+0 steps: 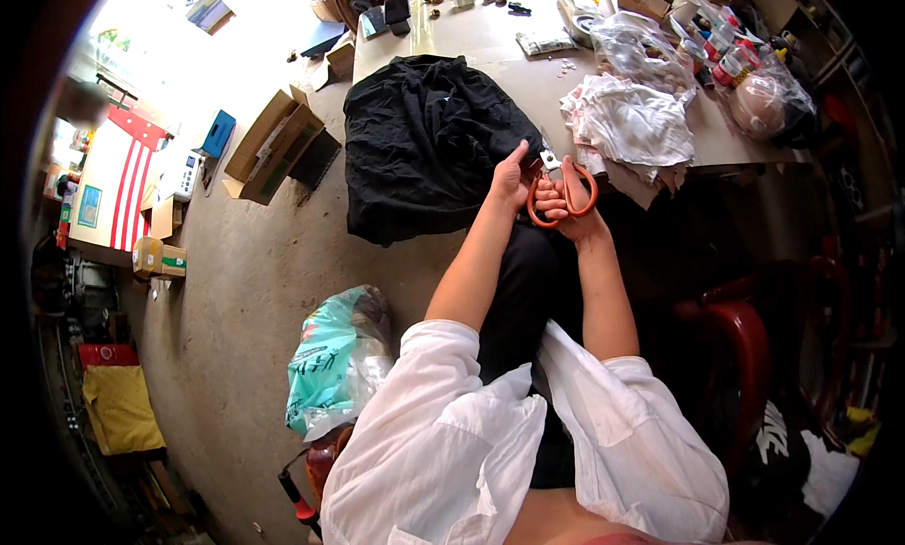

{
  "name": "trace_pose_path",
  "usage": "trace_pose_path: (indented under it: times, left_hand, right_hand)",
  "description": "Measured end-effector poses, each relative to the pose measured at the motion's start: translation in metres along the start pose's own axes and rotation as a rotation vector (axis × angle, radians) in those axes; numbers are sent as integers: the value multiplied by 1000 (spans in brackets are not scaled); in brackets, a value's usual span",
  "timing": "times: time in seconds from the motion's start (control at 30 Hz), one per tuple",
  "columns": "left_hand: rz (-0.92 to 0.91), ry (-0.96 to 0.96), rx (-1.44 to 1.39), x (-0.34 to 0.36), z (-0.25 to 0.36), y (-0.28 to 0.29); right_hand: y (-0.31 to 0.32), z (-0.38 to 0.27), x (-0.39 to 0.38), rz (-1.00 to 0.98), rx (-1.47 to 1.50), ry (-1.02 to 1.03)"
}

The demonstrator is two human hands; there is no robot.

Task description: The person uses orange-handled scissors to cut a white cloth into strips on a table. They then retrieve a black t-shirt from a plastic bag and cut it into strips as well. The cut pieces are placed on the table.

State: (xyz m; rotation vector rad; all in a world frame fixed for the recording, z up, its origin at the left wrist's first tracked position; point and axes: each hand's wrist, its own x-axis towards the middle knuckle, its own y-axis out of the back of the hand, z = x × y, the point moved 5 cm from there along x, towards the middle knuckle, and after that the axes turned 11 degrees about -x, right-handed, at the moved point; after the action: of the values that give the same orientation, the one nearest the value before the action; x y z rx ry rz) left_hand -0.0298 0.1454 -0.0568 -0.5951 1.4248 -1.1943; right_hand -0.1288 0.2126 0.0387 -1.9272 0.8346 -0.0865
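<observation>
A pair of scissors (550, 159) with large orange-red loop handles is in my right hand (571, 208), whose fingers are curled through and around the loops. The short metal blades point away from me, toward the table edge. Just left of the scissors, my left hand (510, 182) is closed at the right edge of a black cloth (424, 140), thumb upward; its fingertips are partly hidden. This crumpled cloth, perhaps a garment, lies on the table's front corner and hangs down over the edge.
Beyond the scissors, a pile of white cloth (633, 121) sits on the pale table (490, 31). Plastic bags and bottles (731, 64) crowd its right end. Cardboard boxes (275, 141) stand at left, a teal plastic bag (325, 361) near my left side, and a dark red chair (740, 356) at right.
</observation>
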Motion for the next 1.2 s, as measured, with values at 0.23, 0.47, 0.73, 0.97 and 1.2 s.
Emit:
trace_pose_path:
  times: [0.23, 0.47, 0.73, 0.97, 1.2]
  left_hand:
    - [91, 73, 123, -18, 3, -13]
    - [-48, 401, 108, -69, -8, -38]
    - [58, 256, 69, -77, -2, -37]
    - [56, 127, -61, -83, 5, -27]
    - [-21, -46, -35, -90, 7, -27]
  right_hand:
    - [-11, 3, 2, 25, -73, -60]
    - [-14, -3, 1, 70, -63, -92]
    - [4, -2, 15, -29, 74, -102]
    - [-10, -10, 24, -17, 199, -179]
    - [1, -12, 37, -166, 284, -171]
